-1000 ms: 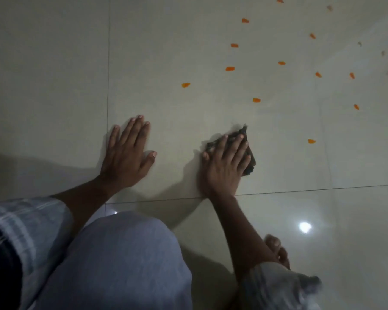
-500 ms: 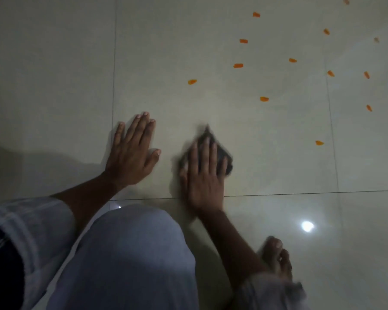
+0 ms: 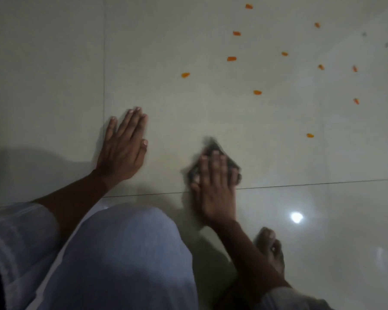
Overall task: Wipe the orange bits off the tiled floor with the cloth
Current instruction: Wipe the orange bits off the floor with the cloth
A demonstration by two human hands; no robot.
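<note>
The right hand point(image 3: 215, 189) presses flat, fingers spread, on the dark cloth point(image 3: 230, 162), now pulled back onto the grout line point(image 3: 311, 185). Orange bits point(image 3: 257, 92) beyond it lie untouched; left hand point(image 3: 123, 146) stays flat, holding nothing.

Both hands point(image 3: 121, 151) point(image 3: 215, 189) flat, palms down

Dim, grainy view. Glare spot point(image 3: 296, 217) on glossy tiled floor point(image 3: 233, 121); soft shadows lower left. Right hand point(image 3: 215, 186) and cloth point(image 3: 230, 163) motion-blurred.
</note>
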